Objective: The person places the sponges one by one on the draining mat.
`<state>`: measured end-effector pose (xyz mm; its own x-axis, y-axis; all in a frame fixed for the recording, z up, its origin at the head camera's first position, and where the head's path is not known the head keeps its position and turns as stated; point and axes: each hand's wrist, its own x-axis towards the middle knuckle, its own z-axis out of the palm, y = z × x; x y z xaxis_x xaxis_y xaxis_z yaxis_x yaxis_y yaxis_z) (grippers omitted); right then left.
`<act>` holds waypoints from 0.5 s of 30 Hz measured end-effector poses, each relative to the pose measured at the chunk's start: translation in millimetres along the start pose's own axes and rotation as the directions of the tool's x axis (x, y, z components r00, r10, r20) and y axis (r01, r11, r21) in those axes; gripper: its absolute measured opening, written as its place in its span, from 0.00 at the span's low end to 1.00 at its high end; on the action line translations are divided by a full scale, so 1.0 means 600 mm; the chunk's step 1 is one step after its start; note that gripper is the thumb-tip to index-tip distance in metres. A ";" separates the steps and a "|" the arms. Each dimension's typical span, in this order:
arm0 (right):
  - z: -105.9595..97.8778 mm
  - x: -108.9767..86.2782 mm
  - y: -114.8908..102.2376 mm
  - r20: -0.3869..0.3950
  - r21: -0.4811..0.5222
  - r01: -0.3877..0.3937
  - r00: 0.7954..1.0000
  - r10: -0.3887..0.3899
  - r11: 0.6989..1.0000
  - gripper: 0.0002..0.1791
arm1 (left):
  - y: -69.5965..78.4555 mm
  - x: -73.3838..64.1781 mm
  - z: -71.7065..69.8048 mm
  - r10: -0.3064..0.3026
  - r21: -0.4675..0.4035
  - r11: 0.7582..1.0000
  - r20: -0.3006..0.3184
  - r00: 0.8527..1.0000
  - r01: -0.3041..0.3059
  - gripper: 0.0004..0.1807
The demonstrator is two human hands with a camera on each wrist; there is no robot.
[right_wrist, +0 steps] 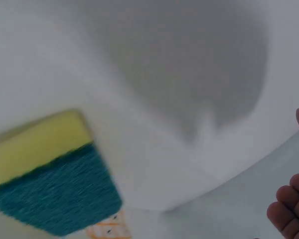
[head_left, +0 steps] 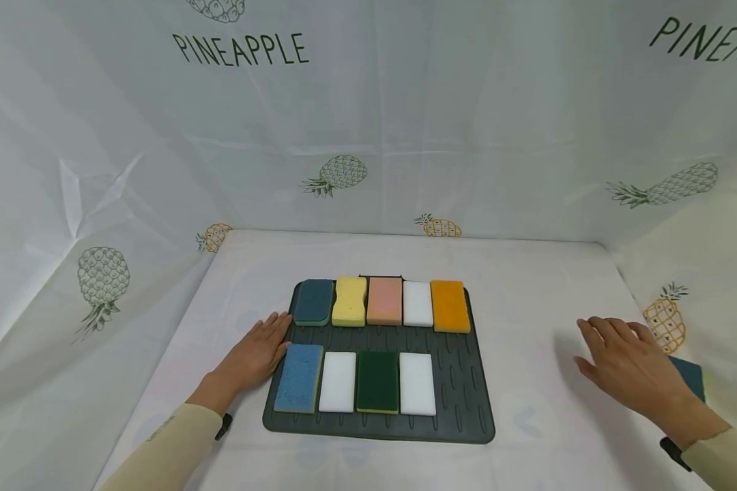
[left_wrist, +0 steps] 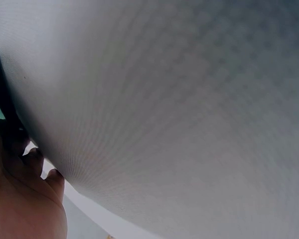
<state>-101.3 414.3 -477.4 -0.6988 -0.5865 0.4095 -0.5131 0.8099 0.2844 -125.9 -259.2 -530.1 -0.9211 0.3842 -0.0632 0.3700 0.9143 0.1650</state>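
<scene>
My left hand (head_left: 254, 356) rests at the left edge of a dark grey ribbed mat (head_left: 457, 382), fingers extended and thumb tip beside a blue sponge (head_left: 298, 379). On the right, my right hand (head_left: 635, 372) is held over the white cloth with nothing in its loosely bent fingers, and its shadow falls below. A teal and yellow scouring sponge (right_wrist: 60, 184) lies near that hand in the right wrist view; in the head view the hand and wrist partly cover it. Only part of the left hand (left_wrist: 27, 199) shows in the left wrist view, against the pale cloth.
Along the mat's back lie a dark teal sponge (head_left: 314, 301), a yellow one (head_left: 349, 301), a pink one (head_left: 384, 301), a white one (head_left: 417, 304) and an orange one (head_left: 451, 306). In front, a dark green sponge (head_left: 377, 382) lies between white sponges (head_left: 338, 382). Pineapple-print curtains (head_left: 497, 136) surround the table.
</scene>
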 end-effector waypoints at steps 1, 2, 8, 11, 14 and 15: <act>-0.003 -0.010 0.012 0.009 -0.013 -0.008 1.000 0.008 1.000 0.51 | 0.000 0.000 0.000 0.001 0.001 1.000 -0.001 1.000 -0.001 0.34; -0.007 -0.021 0.023 0.026 -0.029 -0.020 0.999 0.021 0.999 0.52 | 0.000 0.000 -0.001 0.003 0.001 1.000 -0.004 1.000 -0.003 0.34; -0.030 -0.084 0.070 0.307 -0.206 -0.138 0.931 0.198 0.969 0.41 | 0.003 -0.001 -0.006 0.008 -0.008 1.000 -0.004 1.000 -0.008 0.34; -0.037 -0.101 0.077 0.418 -0.307 -0.200 0.850 0.321 0.931 0.49 | 0.003 -0.001 -0.006 0.005 -0.011 1.000 -0.001 1.000 -0.005 0.34; -0.037 -0.111 0.077 0.429 -0.364 -0.264 0.804 0.412 0.893 0.51 | 0.003 -0.001 -0.005 0.005 -0.007 1.000 -0.001 1.000 -0.005 0.34; -0.036 -0.113 0.076 0.426 -0.381 -0.277 0.794 0.433 0.882 0.51 | 0.002 -0.001 -0.005 0.005 -0.006 1.000 -0.003 1.000 -0.005 0.34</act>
<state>-66.4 491.3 -473.3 -0.9896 -0.1197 0.0796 -0.0690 0.8814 0.4673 -125.2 -258.4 -526.8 -0.9194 0.3887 -0.0596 0.3742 0.9113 0.1716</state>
